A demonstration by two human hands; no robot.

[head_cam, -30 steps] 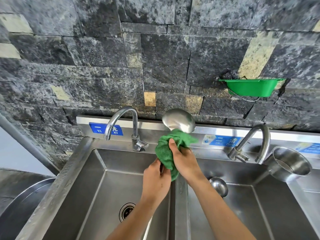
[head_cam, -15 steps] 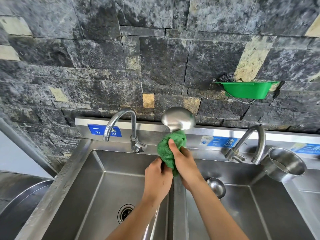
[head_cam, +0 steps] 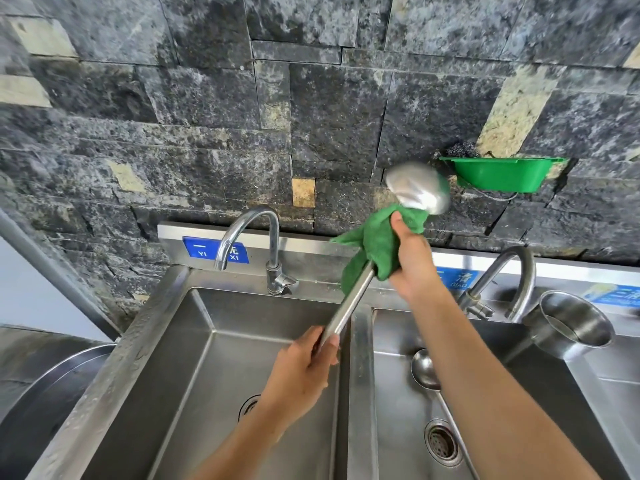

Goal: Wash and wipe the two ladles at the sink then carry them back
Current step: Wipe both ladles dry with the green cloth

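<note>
I hold a steel ladle (head_cam: 417,187) tilted up to the right over the sink divider, its bowl near the wall. My left hand (head_cam: 304,372) grips the lower end of its handle. My right hand (head_cam: 414,258) presses a green cloth (head_cam: 375,244) around the handle just under the bowl. A second steel ladle (head_cam: 425,370) lies in the right sink basin (head_cam: 391,427), bowl toward the back, partly hidden by my right forearm.
The left sink basin (head_cam: 194,375) has a tap (head_cam: 266,247) behind it; another tap (head_cam: 509,282) stands behind the right basin. A steel pot (head_cam: 571,323) lies on its side at right. A green basket (head_cam: 502,173) hangs on the stone wall.
The ladle has tilted and swung to the right. My right hand slid the cloth up the handle to the bowl, baring the shaft, while my left hand moved down to the handle's end.
</note>
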